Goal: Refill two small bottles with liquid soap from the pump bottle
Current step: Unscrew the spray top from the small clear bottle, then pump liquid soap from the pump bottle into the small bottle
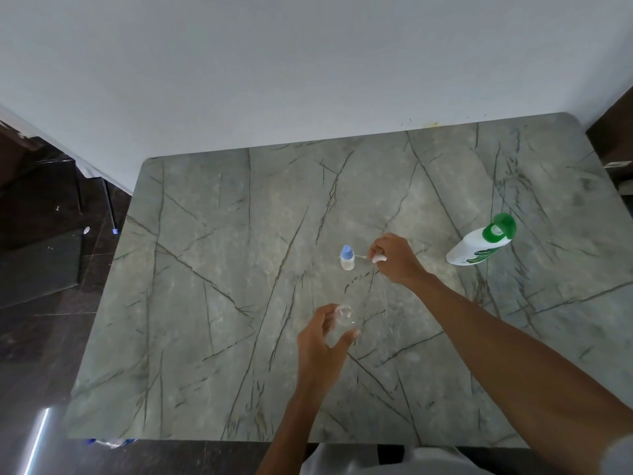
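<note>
Closest in, low in the middle of the frame, the left hand point(322, 341) curls round a clear small bottle point(345, 315), thumb and fingers on its sides, neck open and facing up. Just beyond, the right hand point(394, 257) pinches a white cap piece point(379, 258), its thin tube pointing left at a blue-capped small bottle point(347, 258) standing on the marble table point(205, 303). Further off, at the right of the frame, stands the white soap bottle point(476, 248), green lid flipped open, its length running up and to the right. It's well apart from both hands, and the right one is clearly nearer. I'd say that hand must set the cap down first.
</note>
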Demonstrator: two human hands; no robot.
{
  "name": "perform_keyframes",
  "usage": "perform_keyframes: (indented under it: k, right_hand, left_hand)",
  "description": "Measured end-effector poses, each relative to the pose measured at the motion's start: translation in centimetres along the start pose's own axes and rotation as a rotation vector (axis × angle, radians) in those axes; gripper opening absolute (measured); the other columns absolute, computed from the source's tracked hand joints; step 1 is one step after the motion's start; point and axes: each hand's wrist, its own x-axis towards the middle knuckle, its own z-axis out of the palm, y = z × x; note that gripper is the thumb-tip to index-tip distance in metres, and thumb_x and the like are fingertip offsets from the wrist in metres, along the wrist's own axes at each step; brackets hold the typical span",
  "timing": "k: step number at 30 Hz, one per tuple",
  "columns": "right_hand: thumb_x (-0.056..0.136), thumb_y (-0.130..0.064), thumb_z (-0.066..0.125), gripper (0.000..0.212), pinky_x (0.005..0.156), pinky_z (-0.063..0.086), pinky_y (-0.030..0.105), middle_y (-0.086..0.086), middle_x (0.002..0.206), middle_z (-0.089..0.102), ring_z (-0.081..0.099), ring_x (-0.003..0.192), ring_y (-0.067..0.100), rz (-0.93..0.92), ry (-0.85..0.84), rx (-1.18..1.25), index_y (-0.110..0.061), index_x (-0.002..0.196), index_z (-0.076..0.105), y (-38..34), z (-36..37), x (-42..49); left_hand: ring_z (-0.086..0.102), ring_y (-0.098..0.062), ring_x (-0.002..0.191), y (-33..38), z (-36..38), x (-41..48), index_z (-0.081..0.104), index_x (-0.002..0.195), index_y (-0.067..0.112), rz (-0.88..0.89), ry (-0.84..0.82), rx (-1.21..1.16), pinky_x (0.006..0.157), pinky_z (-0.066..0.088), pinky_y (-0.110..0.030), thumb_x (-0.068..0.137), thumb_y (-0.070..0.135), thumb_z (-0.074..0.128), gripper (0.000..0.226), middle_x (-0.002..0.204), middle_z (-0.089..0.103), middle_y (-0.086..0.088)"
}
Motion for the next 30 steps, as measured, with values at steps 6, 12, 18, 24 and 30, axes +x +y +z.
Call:
perform_keyframes:
  k: [6,12,18,24,30]
  right_hand:
    - [0.067,0.004,0.079,0.032,0.078,0.051,0.027,0.005,0.097,0.064,0.062,0.088,0.019,0.025,0.076,0.11,-0.011,0.094,0.07,-0.1,-0.5,-1.0]
    - [0.069,0.002,0.08,0.033,0.078,0.055,0.03,0.003,0.102,0.064,0.062,0.092,0.018,0.05,0.25,0.173,-0.012,0.098,0.07,-0.3,-2.7,-4.9]
    - [0.08,-0.003,0.072,0.025,0.079,0.05,0.024,0.002,0.106,0.062,0.059,0.091,0.015,0.007,0.585,0.084,-0.014,0.101,0.067,-1.0,-8.5,-10.7]
    - [0.071,0.014,0.057,0.046,0.077,0.046,0.015,0.013,0.114,0.055,0.055,0.096,0.022,0.04,0.909,-0.032,-0.003,0.114,0.059,1.1,-14.9,-15.0]
    - [0.077,-0.004,0.077,0.076,0.092,0.05,0.035,0.002,0.135,0.049,0.049,0.115,0.013,0.201,0.448,0.028,-0.02,0.141,0.039,6.3,-17.9,-13.4]
  left_hand:
    - [0.061,0.001,0.103,-0.1,-0.3,0.2,0.057,0.107,0.038,0.027,-0.026,-0.016,0.092,0.048,-0.018,0.075,0.022,0.079,0.042,0.105,0.065,0.021]
    - [0.062,0.003,0.097,0.1,-0.2,0.3,0.059,0.107,0.032,0.061,-0.056,-0.043,0.082,0.047,-0.01,0.075,0.017,0.08,0.042,0.101,0.067,0.017]
    - [0.063,0.004,0.097,0.0,0.1,0.1,0.06,0.109,0.028,0.128,-0.117,-0.052,0.083,0.046,-0.009,0.075,0.016,0.08,0.042,0.103,0.067,0.016]
    - [0.064,0.002,0.097,0.4,0.6,-0.7,0.061,0.108,0.025,0.17,-0.151,-0.104,0.084,0.047,-0.009,0.074,0.014,0.08,0.041,0.102,0.069,0.014]
    - [0.064,0.003,0.095,1.2,1.4,-2.5,0.062,0.109,0.024,0.132,-0.111,-0.116,0.089,0.05,-0.018,0.074,0.016,0.081,0.041,0.1,0.069,0.014]
